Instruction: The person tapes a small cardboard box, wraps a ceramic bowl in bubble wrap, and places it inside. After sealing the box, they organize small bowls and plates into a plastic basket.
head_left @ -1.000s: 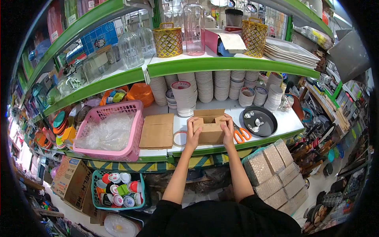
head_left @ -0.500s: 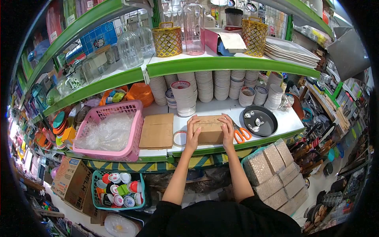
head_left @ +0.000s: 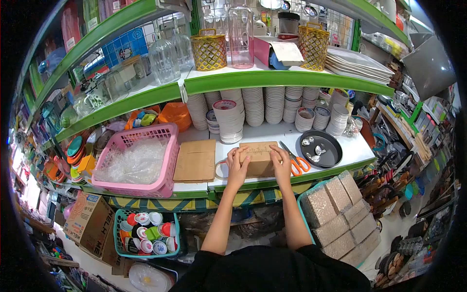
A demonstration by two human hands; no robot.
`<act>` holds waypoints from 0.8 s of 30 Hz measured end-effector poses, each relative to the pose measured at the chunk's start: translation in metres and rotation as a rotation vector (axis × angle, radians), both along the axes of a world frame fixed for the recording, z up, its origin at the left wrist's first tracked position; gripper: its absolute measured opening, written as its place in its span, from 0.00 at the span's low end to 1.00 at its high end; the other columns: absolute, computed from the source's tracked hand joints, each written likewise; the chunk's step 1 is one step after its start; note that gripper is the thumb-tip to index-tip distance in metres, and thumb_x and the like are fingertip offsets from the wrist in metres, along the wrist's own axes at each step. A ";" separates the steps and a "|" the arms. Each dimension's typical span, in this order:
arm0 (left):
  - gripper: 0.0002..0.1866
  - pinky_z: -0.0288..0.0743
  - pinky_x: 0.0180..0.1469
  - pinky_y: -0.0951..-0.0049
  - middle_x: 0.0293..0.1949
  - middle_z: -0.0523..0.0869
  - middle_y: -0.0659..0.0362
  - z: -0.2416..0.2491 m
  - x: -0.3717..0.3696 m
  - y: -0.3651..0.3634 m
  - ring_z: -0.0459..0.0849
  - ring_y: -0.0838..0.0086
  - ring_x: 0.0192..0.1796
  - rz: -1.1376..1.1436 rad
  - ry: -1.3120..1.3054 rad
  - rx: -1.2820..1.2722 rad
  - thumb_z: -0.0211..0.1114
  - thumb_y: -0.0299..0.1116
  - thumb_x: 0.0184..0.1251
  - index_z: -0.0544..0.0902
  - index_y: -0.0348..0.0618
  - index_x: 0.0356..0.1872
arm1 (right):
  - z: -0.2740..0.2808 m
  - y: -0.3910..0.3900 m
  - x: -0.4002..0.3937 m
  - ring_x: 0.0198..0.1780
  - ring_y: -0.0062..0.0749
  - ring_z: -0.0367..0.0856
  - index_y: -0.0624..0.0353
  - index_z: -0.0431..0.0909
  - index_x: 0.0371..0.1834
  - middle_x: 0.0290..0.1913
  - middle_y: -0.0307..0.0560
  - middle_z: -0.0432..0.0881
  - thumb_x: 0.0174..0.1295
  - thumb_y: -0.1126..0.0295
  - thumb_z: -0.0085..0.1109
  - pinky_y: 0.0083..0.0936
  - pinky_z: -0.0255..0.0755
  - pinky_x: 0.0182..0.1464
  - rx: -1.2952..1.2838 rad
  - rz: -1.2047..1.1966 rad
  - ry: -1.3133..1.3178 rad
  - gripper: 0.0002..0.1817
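A small brown cardboard box [head_left: 260,160] with handwriting on it stands on the white shelf. My left hand [head_left: 238,167] holds its left side, fingers curled over the top edge. On the opposite side my right hand [head_left: 281,164] grips the box the same way. Orange-handled scissors [head_left: 300,165] lie just right of my right hand. A roll of tape [head_left: 221,170] is beside my left hand, partly hidden by it. Flat brown cardboard [head_left: 194,160] lies further left. Right of the scissors is a dark round pan [head_left: 325,150] with several small silvery pieces in it.
A pink basket [head_left: 174,160] holds clear plastic wrap at left. Stacks of white bowls [head_left: 228,121] stand behind the box. Below are a teal basket [head_left: 177,233] of cups and wrapped packages [head_left: 335,214]. A green-edged shelf [head_left: 287,82] runs overhead.
The fingers of both hands have shifted slightly on the box, and more of the scissors' blades shows. The view has shifted slightly.
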State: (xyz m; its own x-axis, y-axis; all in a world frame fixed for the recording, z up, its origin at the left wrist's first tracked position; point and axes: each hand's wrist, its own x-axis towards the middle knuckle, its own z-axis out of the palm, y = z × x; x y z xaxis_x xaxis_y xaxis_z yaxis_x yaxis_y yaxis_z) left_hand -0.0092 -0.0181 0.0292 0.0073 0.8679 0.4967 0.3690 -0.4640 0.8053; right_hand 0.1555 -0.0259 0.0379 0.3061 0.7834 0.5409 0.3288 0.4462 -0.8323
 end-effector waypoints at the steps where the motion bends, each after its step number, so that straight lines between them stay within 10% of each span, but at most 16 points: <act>1: 0.21 0.53 0.68 0.63 0.58 0.68 0.52 0.001 0.001 -0.003 0.62 0.60 0.65 0.112 0.132 -0.007 0.54 0.42 0.68 0.71 0.43 0.57 | 0.001 -0.001 0.001 0.48 0.40 0.75 0.53 0.82 0.47 0.46 0.48 0.76 0.62 0.62 0.58 0.29 0.68 0.53 -0.012 0.004 -0.004 0.13; 24: 0.11 0.69 0.61 0.66 0.63 0.65 0.50 -0.018 0.001 -0.001 0.68 0.60 0.66 -0.182 -0.252 0.046 0.60 0.26 0.64 0.76 0.37 0.46 | -0.020 -0.004 0.017 0.59 0.39 0.74 0.63 0.81 0.36 0.58 0.49 0.71 0.48 0.84 0.63 0.28 0.73 0.55 0.140 0.088 0.075 0.11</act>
State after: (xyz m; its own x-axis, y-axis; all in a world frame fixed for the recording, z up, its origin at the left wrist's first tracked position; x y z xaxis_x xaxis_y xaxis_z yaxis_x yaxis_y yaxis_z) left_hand -0.0079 -0.0195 0.0113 0.0322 0.8405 0.5409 0.0681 -0.5418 0.8377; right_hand 0.1720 -0.0298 0.0182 0.2833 0.7279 0.6245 0.2226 0.5835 -0.7810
